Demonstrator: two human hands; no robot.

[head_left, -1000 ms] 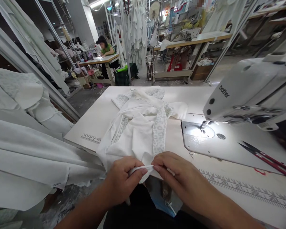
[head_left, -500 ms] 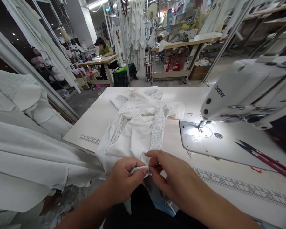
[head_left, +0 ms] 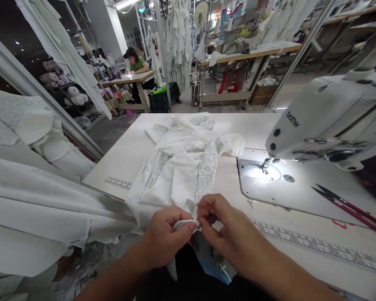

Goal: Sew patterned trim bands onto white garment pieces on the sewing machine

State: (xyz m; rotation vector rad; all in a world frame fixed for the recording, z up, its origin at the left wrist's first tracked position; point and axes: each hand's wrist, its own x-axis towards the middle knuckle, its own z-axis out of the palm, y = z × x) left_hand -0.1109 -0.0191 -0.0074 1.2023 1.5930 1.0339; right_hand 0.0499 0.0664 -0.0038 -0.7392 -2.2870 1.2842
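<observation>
A white garment [head_left: 181, 175] with grey-patterned trim [head_left: 208, 167] lies crumpled on the table, its near end reaching over the front edge. My left hand [head_left: 167, 236] is closed on a folded edge of it, thumb on top. Close against it, my right hand [head_left: 222, 230] pinches the same cloth edge between thumb and fingertips. The other fingers of that hand are curled. A narrow tail of cloth [head_left: 172, 267] hangs below my left hand.
A sewing machine [head_left: 326, 121] stands at the right with its needle area lit. Red-handled scissors [head_left: 351, 209] lie near it. Printed rulers [head_left: 301, 240] mark the white table [head_left: 113, 161]. White cloth [head_left: 44, 200] hangs at the left. A person [head_left: 138, 65] sits at a farther table.
The fingers of my right hand have drawn in and curled more at the cloth edge. My left hand keeps its hold, with more of the folded cloth showing by its thumb.
</observation>
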